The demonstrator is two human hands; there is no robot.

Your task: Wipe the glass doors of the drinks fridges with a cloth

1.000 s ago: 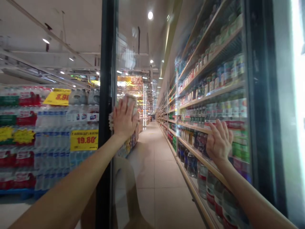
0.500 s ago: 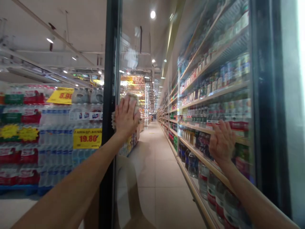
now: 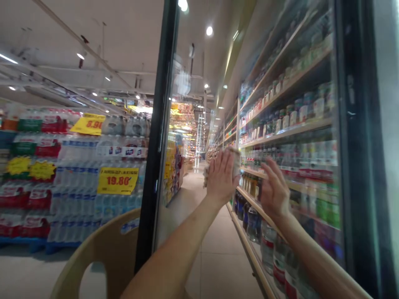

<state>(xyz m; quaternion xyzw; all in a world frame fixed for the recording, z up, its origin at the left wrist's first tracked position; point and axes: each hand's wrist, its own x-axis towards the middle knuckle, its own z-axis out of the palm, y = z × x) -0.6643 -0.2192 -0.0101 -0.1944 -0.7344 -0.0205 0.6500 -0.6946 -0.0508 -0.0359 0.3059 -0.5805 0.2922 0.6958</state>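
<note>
My left hand (image 3: 220,177) lies over a pale cloth (image 3: 236,160), pressing it against the glass of a black-framed door (image 3: 159,120). Its fingers are stretched out and the cloth shows past both sides of the hand. To its right, my right hand (image 3: 276,193) is raised near the glass, fingers apart, with nothing in it. Whether it touches the pane I cannot tell. Bottled drinks (image 3: 253,224) fill the shelves seen past the glass on the right.
A tan chair (image 3: 96,245) with cut-outs in its back stands at the lower left, beside the door's edge. Beyond it are stacked packs of bottles (image 3: 75,182) with yellow price signs (image 3: 117,181). A tiled aisle floor (image 3: 215,257) runs away behind the glass.
My left hand has slid right and down across the glass with the cloth, towards the middle. The right hand has shifted slightly left. The view has turned a little, and the chair shows at lower left.
</note>
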